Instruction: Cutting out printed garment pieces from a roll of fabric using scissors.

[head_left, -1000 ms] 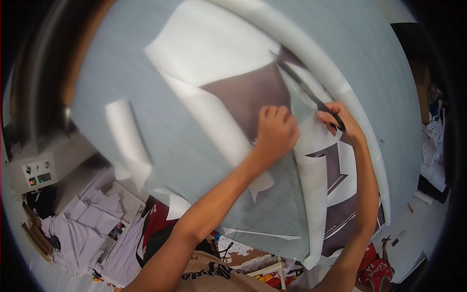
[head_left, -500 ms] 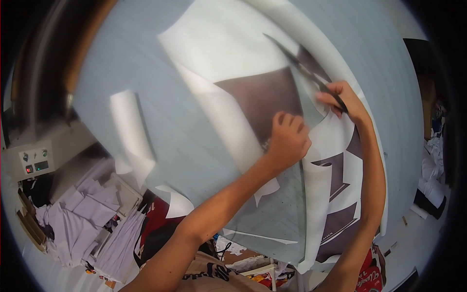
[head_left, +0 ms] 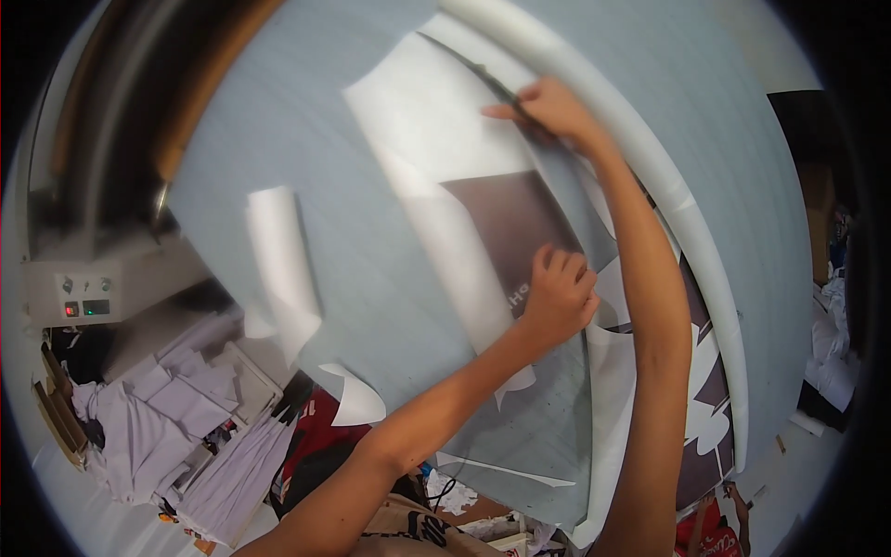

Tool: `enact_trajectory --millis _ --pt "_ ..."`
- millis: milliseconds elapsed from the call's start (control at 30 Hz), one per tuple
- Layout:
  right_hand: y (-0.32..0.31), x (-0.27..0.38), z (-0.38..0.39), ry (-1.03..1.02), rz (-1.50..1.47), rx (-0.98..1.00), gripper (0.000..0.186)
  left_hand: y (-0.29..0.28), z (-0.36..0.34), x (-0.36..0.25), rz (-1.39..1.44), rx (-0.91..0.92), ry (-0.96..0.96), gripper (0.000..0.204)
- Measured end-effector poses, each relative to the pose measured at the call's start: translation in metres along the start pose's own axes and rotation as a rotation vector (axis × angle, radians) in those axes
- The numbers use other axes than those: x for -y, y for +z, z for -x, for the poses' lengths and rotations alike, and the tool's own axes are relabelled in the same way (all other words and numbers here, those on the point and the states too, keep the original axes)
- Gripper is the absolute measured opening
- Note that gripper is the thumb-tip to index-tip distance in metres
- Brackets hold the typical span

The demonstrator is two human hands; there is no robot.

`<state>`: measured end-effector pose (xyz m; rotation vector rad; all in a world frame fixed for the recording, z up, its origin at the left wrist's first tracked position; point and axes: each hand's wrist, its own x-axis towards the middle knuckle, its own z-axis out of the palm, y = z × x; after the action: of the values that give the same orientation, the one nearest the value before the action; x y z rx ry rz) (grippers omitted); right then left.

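Observation:
My right hand [head_left: 555, 113] is closed round the handles of dark scissors [head_left: 461, 58], its index finger stretched along them. The long blades point to the far left and lie along the upper right side of a white printed sheet [head_left: 427, 121]. This sheet has a dark brown panel [head_left: 510, 223] with pale lettering, and its left side curls over. My left hand [head_left: 563, 295] is closed at the panel's lower right edge, fingers curled on the sheet. Beneath my right forearm runs another printed piece, white and brown [head_left: 710, 381], with a curled left edge [head_left: 611, 390].
A long roll of white sheet [head_left: 664, 186] bends along the right of the blue-grey table [head_left: 353, 269]. Loose white curls [head_left: 283, 251] lie on the left. A control box [head_left: 83, 292] stands beside a pile of pale cloth [head_left: 148, 399]. Another person's hand [head_left: 733, 497] shows at lower right.
My right hand and the scissors have moved forward and left along the sheet's edge. The left hand keeps its hold. The whole view has shifted a little.

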<state>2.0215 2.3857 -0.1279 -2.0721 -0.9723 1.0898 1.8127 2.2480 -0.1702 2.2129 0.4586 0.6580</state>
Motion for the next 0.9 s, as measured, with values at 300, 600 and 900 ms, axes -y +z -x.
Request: enact_trajectory --millis 300,600,900 --pt "0.01 -0.01 -0.01 -0.047 -0.057 0.05 0.037 -0.047 0.017 -0.011 -0.026 0.022 -0.005 0.024" --pt "0.01 -0.034 0.003 -0.082 0.135 -0.148 0.037 -0.209 0.036 0.025 -0.62 0.242 -0.224 0.049" --pt "0.03 -0.016 0.166 0.309 -0.102 -0.147 0.03 -0.284 0.092 0.065 -0.634 0.212 -0.385 0.051"
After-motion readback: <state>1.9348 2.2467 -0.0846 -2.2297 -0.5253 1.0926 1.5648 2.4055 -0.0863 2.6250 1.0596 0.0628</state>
